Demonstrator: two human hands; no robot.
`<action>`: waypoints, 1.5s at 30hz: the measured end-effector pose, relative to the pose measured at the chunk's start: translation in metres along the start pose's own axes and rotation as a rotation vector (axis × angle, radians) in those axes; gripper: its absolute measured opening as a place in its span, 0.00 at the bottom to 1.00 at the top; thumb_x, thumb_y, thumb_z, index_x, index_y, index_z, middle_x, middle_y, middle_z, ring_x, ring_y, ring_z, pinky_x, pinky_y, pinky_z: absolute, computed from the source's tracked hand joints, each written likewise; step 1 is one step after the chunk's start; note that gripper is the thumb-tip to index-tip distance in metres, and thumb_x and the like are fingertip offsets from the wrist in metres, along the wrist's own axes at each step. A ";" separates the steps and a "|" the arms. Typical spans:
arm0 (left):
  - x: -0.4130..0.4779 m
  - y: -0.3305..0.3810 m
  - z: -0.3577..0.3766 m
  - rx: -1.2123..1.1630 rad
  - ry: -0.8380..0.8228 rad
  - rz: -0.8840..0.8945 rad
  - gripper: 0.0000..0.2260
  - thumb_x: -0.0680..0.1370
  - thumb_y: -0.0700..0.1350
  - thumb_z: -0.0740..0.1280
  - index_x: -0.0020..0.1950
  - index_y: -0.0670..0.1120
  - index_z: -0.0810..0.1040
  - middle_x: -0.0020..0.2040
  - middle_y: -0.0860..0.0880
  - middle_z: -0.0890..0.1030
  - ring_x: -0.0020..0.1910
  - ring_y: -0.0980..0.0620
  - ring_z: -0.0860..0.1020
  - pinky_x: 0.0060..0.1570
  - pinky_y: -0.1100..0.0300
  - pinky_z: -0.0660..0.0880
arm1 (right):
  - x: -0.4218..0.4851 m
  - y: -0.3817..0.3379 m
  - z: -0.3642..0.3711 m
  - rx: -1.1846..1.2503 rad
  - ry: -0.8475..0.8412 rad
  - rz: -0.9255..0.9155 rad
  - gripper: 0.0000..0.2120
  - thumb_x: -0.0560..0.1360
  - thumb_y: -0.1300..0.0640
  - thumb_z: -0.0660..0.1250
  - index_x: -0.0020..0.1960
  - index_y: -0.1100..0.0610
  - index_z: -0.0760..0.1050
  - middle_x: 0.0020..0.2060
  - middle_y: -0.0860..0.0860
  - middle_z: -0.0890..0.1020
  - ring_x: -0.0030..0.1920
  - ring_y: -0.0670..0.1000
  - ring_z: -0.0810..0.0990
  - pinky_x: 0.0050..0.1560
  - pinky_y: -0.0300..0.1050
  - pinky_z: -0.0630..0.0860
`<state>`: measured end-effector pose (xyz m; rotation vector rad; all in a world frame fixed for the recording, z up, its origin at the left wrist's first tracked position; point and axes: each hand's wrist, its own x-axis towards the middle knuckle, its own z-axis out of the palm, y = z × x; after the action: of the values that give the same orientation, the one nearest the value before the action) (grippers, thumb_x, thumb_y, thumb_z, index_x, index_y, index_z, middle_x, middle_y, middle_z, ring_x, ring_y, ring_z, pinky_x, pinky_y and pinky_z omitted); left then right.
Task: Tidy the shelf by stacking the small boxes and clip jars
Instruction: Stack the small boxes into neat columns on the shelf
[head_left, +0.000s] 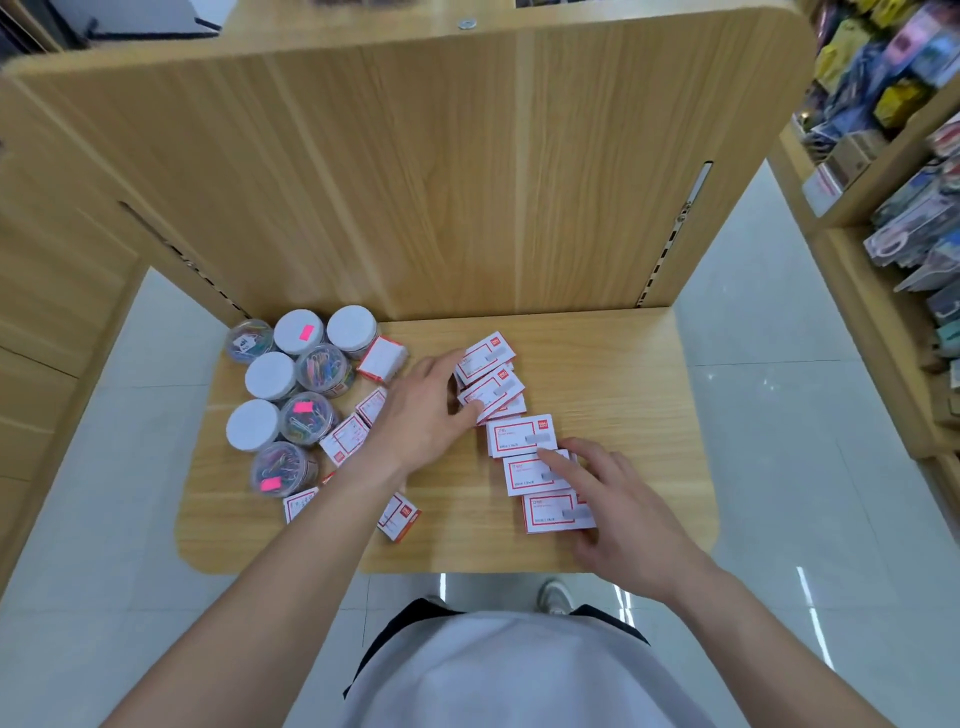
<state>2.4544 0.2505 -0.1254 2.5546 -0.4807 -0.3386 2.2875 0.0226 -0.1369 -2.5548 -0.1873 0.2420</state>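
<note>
Several small white boxes with red borders lie on the wooden shelf (613, 374). A row of them runs down the right middle, from the far box (485, 356) to the near box (556, 513). My left hand (423, 410) rests against the second pile (491, 395), fingers spread on its left side. My right hand (618, 506) touches the fourth box (532, 473) with fingertips. More boxes (345, 439) lie scattered under my left forearm. Several clear clip jars (324, 369) with white lids (270, 375) cluster at the left.
The shelf's upright back panel (441, 182) rises behind the boxes. Another rack with packaged goods (904, 156) stands at the right. One box (399, 517) lies near the shelf's front edge. White floor tiles surround the shelf.
</note>
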 end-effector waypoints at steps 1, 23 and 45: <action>0.003 0.003 0.001 -0.009 -0.011 0.020 0.30 0.75 0.57 0.70 0.76 0.55 0.65 0.68 0.47 0.74 0.60 0.48 0.78 0.66 0.46 0.70 | 0.000 -0.001 0.000 0.004 0.004 0.002 0.42 0.66 0.55 0.66 0.77 0.40 0.55 0.73 0.43 0.62 0.64 0.53 0.68 0.59 0.49 0.74; -0.037 0.011 0.003 -0.028 0.051 0.102 0.21 0.74 0.64 0.64 0.65 0.58 0.74 0.61 0.56 0.78 0.54 0.56 0.78 0.58 0.50 0.73 | 0.003 -0.022 0.018 0.071 0.125 0.139 0.42 0.65 0.55 0.67 0.76 0.41 0.58 0.72 0.45 0.63 0.65 0.51 0.66 0.60 0.43 0.72; -0.010 0.016 0.010 -0.048 -0.022 0.044 0.29 0.74 0.68 0.63 0.70 0.55 0.73 0.63 0.54 0.78 0.61 0.51 0.75 0.63 0.47 0.71 | 0.048 -0.003 -0.016 0.091 0.159 0.138 0.41 0.65 0.41 0.69 0.76 0.45 0.61 0.72 0.47 0.65 0.70 0.50 0.64 0.67 0.45 0.68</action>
<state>2.4381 0.2372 -0.1244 2.4927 -0.5296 -0.3580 2.3374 0.0252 -0.1285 -2.4845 0.0599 0.0957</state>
